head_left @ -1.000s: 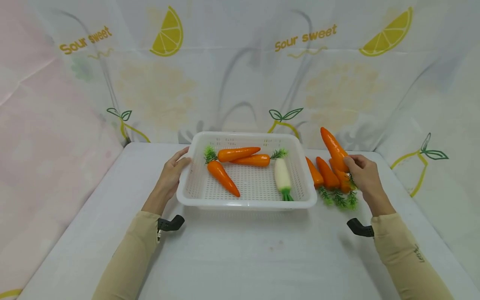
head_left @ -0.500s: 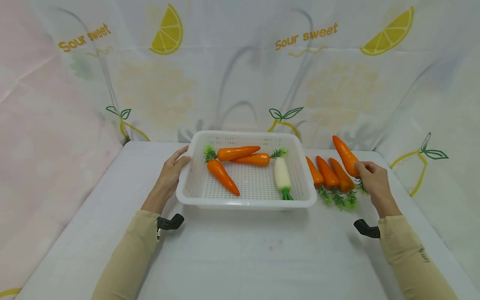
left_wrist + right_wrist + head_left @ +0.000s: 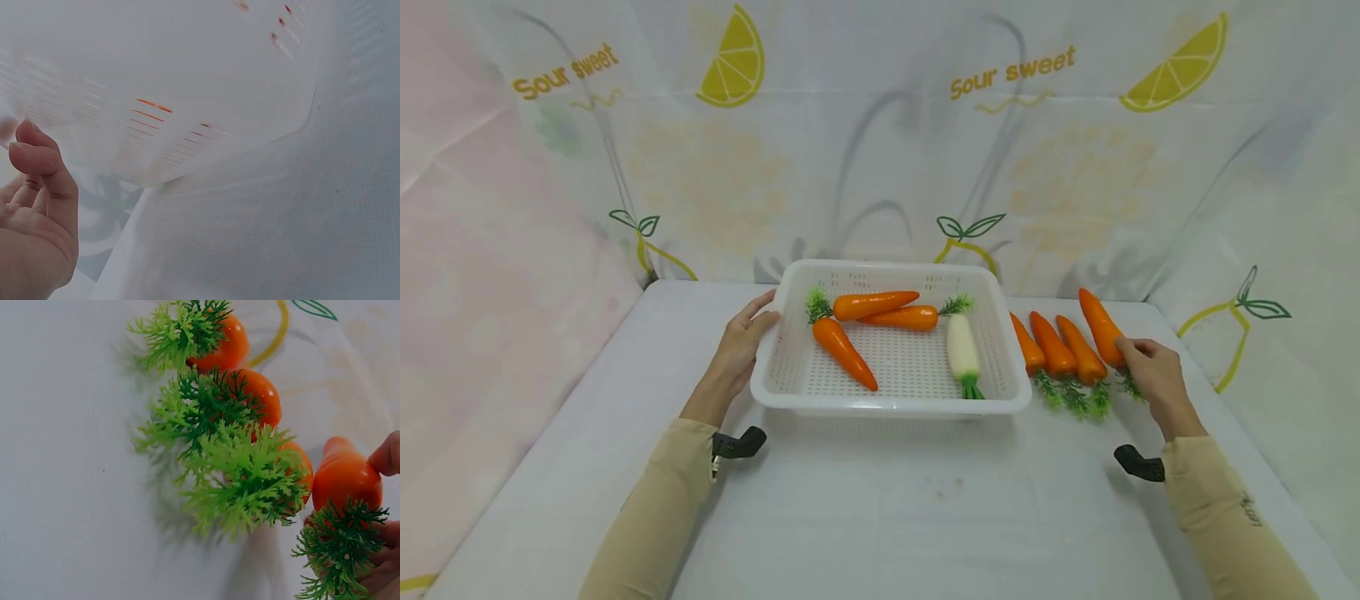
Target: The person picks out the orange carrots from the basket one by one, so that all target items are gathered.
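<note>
A white perforated plastic basket (image 3: 891,407) holds three orange carrots with green tops, one of them a carrot (image 3: 845,354) lying at a slant, plus a white radish (image 3: 963,348). My left hand (image 3: 739,348) grips the basket's left rim, thumb on the near side; in the left wrist view the fingers (image 3: 40,159) curl beside the basket wall. At the far right, my right hand (image 3: 1157,379) pinches a carrot (image 3: 1101,327) near its leafy end. The right wrist view shows that carrot (image 3: 347,481) between thumb and fingers, low by the table.
Three more carrots lie side by side between basket and right hand, among them a middle carrot (image 3: 1052,346). Their green tops (image 3: 244,481) point toward me. A white cloth covers the table (image 3: 887,500); printed curtains (image 3: 880,150) hang behind and at both sides.
My right hand has moved right and down with the carrot, away from above the row to its right end. The left hand and basket have stayed put.
</note>
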Motion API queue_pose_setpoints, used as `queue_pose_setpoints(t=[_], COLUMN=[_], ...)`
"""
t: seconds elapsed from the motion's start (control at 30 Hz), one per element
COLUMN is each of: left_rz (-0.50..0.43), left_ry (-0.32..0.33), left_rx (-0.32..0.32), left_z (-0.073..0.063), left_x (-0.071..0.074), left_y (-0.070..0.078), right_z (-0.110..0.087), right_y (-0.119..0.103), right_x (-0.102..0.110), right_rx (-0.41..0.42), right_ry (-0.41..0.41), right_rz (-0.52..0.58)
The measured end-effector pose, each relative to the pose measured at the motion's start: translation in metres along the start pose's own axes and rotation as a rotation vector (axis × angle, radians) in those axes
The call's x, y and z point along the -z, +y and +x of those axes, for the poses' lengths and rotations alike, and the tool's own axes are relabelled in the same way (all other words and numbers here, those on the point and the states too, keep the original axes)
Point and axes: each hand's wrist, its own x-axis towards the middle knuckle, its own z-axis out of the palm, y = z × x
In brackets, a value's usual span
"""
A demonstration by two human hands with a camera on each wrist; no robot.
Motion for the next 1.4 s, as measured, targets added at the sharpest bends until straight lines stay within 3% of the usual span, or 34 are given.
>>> queue_pose_setpoints(t=[0.2, 0.87, 1.17, 1.4], left_rz=[0.012, 0.039, 0.021, 0.028], left_ry=[-0.010, 0.020, 0.006, 0.002], left_rx=[-0.019, -0.004, -0.020, -0.004], left_z=[-0.001, -0.004, -0.003, -0.001], left_x=[-0.003, 0.000, -0.001, -0.001], left_y=[0.001, -0.001, 0.000, 0.000], right_z=[-0.003, -0.003, -0.004, -0.006], right_y=[0.010, 0.018, 0.022, 0.020], right_x=[0.003, 0.004, 0.006, 0.008], right_rx=[0.014, 0.008, 0.144, 0.165], right_ry=[-0.046, -0.046, -0.035, -0.068], right_rz=[-0.032, -0.161, -0.339, -0.382])
